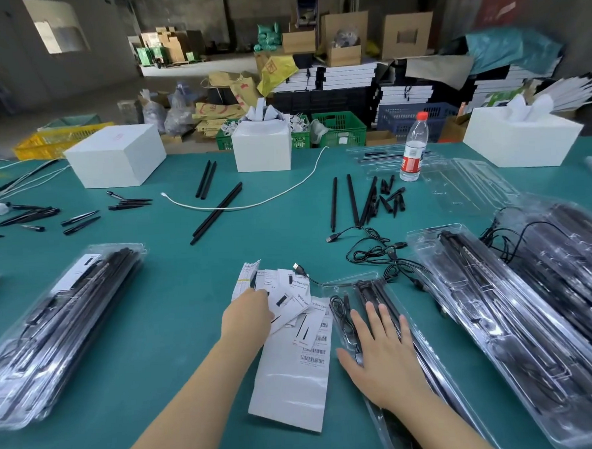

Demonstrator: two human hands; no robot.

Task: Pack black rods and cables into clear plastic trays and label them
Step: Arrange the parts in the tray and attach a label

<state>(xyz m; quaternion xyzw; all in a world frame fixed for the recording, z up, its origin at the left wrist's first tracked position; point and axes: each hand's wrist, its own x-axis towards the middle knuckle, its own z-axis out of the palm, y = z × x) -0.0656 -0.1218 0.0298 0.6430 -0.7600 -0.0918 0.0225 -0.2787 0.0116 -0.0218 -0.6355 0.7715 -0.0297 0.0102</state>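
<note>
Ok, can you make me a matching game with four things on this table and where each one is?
Things:
1. water bottle
2. paper labels
3. white cable
4. clear plastic tray

Places:
A. under the flat right hand
B. under the left hand
C. standing at the far right, red cap on top
D. snaking across the middle of the table

Pairs: 1-C, 2-B, 3-D, 4-A

Warehouse packing floor: stacked cartons, plastic crates, concrete walls.
</note>
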